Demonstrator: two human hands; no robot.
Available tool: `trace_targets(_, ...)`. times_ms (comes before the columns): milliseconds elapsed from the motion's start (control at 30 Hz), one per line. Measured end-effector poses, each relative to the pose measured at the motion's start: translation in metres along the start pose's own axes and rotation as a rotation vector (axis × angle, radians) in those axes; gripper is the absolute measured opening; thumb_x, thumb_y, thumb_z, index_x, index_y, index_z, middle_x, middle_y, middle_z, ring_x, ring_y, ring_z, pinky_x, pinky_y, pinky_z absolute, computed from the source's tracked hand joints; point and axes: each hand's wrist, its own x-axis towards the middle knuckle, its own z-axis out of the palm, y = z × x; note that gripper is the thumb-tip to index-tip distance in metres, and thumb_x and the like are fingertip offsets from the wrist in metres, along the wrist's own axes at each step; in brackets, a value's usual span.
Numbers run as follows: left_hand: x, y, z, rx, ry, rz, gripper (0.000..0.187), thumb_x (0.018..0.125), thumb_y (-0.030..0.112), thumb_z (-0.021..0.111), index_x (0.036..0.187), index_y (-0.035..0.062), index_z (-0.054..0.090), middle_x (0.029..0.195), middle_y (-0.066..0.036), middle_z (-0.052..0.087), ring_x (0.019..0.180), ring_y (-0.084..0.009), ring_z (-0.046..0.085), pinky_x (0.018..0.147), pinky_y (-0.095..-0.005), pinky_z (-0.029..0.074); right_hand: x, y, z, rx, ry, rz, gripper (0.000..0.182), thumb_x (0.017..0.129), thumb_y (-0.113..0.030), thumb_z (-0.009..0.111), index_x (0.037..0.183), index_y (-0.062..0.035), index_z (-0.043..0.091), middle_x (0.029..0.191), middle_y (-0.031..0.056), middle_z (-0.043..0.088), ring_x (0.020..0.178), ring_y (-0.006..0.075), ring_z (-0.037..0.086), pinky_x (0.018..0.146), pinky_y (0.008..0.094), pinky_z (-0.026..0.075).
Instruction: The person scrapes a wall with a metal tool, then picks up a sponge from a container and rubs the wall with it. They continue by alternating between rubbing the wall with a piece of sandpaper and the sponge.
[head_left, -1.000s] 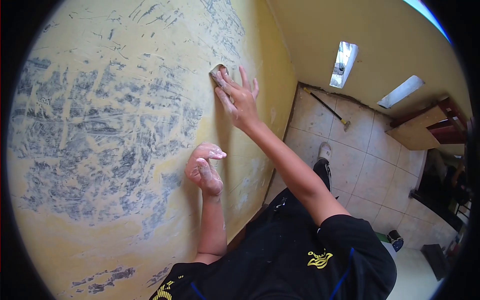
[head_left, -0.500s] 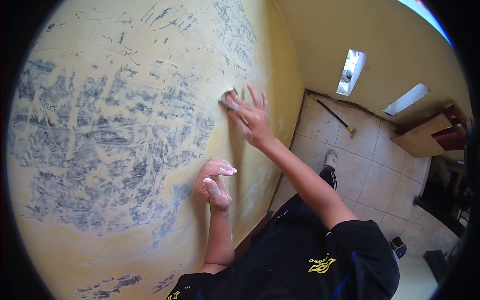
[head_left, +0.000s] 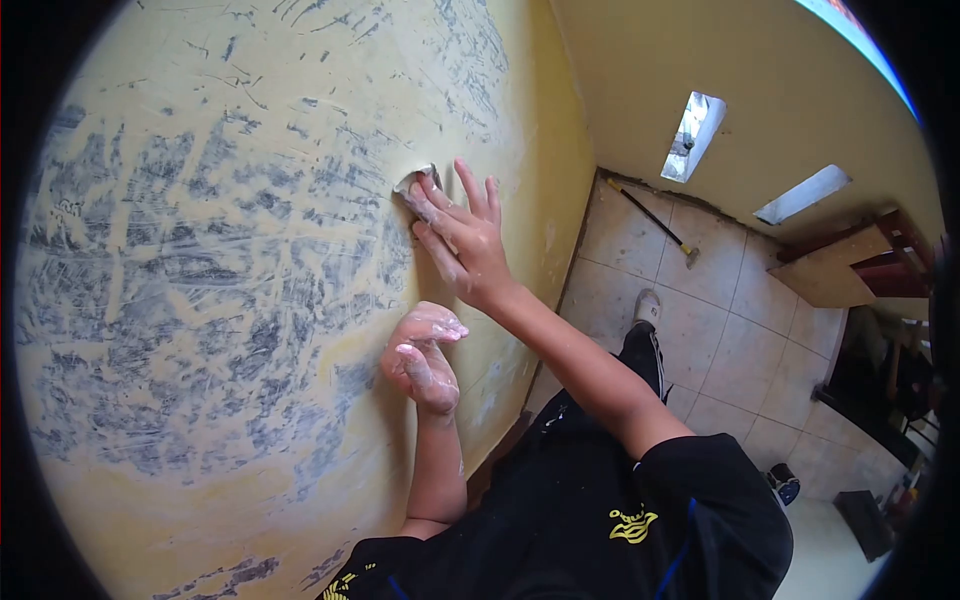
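Under the fingertips of my right hand [head_left: 470,240] is a small, thin, silvery scraper [head_left: 414,180], pressed against the yellowish wall [head_left: 240,400]. The thumb side and first fingers bear on it, while the outer fingers stick out, apart. White paste coats these fingers. Lower down, my left hand [head_left: 425,360] is cupped close to the wall, smeared white over fingers and palm. Its thumb and fingers are curled but apart, with no tool in them. Grey scuffed patches and pale smears cover much of the wall to the left of both hands.
A second wall [head_left: 640,60] meets this one at a corner on the right, with two bright slot openings. A long-handled tool [head_left: 650,216] lies on the tiled floor [head_left: 700,310]. Wooden boards [head_left: 835,268] lean farther right, near my foot [head_left: 648,305] and dark furniture.
My right hand has slid left and slightly up in view with the scraper against the wall. My left hand has barely shifted. The whole view has drifted slightly.
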Motion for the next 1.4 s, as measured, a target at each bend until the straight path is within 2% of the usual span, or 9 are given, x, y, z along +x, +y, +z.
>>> trace_targets(133,-0.002,0.003,0.007,-0.008,-0.052,0.056,0.063,0.115,0.048,0.032,0.083,0.0012,0.058,0.075,-0.013,0.062,0.069,-0.0249,0.057,0.065,-0.0361,0.047,-0.001,0.032,-0.008,-0.176,0.017,0.191,0.042,0.106,-0.028,0.062,0.147,-0.0229,0.065,0.15,0.0026,0.064,0.158,0.0403,0.028,0.124,0.0673,0.003)
trace_targets(300,0.001,0.005,0.016,-0.015,-0.043,0.021,0.063,0.115,0.05,0.032,0.084,0.0022,0.058,0.074,-0.013,0.062,0.069,-0.0242,0.057,0.066,-0.0355,0.047,-0.021,0.004,0.013,-0.016,-0.032,-0.019,0.042,0.104,-0.028,0.066,0.145,-0.0242,0.067,0.15,0.0001,0.064,0.158,0.0401,0.03,0.123,0.0666,0.002)
trace_targets(533,-0.005,0.004,0.007,-0.028,0.015,0.033,0.066,0.114,0.051,0.036,0.082,-0.0002,0.061,0.073,-0.015,0.064,0.067,-0.0252,0.06,0.065,-0.0353,0.049,0.016,-0.007,0.014,0.037,0.143,0.047,0.041,0.104,-0.026,0.064,0.145,-0.0227,0.067,0.151,0.004,0.063,0.16,0.0396,0.025,0.122,0.0667,-0.002)
trace_targets(667,-0.009,0.02,0.006,-0.045,-0.032,0.068,0.066,0.113,0.054,0.037,0.082,0.0004,0.061,0.078,-0.015,0.067,0.071,-0.0258,0.061,0.065,-0.0349,0.049,-0.027,0.04,0.006,-0.123,-0.032,0.079,0.042,0.105,-0.03,0.063,0.147,-0.0269,0.065,0.155,-0.0011,0.06,0.159,0.0406,0.027,0.12,0.0713,-0.002)
trace_targets(833,-0.017,0.007,0.011,0.074,-0.102,-0.151,0.03,0.108,0.02,0.057,0.091,-0.0027,0.064,0.086,-0.015,0.068,0.083,-0.0212,0.066,0.075,-0.0335,0.054,0.013,-0.001,0.012,0.055,0.119,0.123,0.04,0.105,-0.031,0.063,0.145,-0.0265,0.067,0.152,0.0003,0.062,0.159,0.0403,0.025,0.12,0.0726,-0.003)
trace_targets(1000,-0.004,0.007,0.014,-0.067,0.078,-0.155,0.029,0.11,0.023,0.055,0.102,-0.0032,0.064,0.096,-0.013,0.068,0.085,-0.0215,0.067,0.081,-0.0348,0.055,-0.021,0.05,-0.001,-0.15,-0.106,0.137,0.044,0.104,-0.029,0.063,0.148,-0.0244,0.064,0.154,0.0013,0.061,0.159,0.0405,0.025,0.119,0.0716,-0.007)
trace_targets(1067,0.0,0.001,0.012,0.055,0.033,-0.276,0.031,0.111,0.023,0.053,0.103,-0.0036,0.065,0.096,-0.012,0.069,0.087,-0.0199,0.068,0.082,-0.0343,0.054,0.003,0.035,0.008,-0.016,0.116,0.198,0.044,0.104,-0.029,0.063,0.148,-0.0249,0.065,0.154,0.0013,0.061,0.159,0.0402,0.026,0.119,0.0712,-0.009)
trace_targets(1200,0.003,0.005,0.007,0.1,0.052,-0.276,0.035,0.112,0.028,0.05,0.105,-0.0026,0.067,0.094,-0.011,0.071,0.088,-0.0178,0.067,0.083,-0.0316,0.049,-0.016,0.031,0.004,-0.054,-0.115,-0.046,0.043,0.104,-0.025,0.063,0.147,-0.0226,0.066,0.155,0.0033,0.06,0.162,0.0383,0.021,0.122,0.0684,-0.005)
trace_targets(1400,-0.004,0.002,0.007,0.137,0.103,-0.329,0.037,0.11,0.03,0.052,0.099,-0.001,0.068,0.092,-0.01,0.073,0.086,-0.0168,0.065,0.081,-0.0316,0.046,0.025,0.013,0.003,0.055,0.074,0.009,0.043,0.101,-0.022,0.067,0.144,-0.0217,0.068,0.15,0.0039,0.064,0.16,0.039,0.027,0.122,0.0665,-0.008)
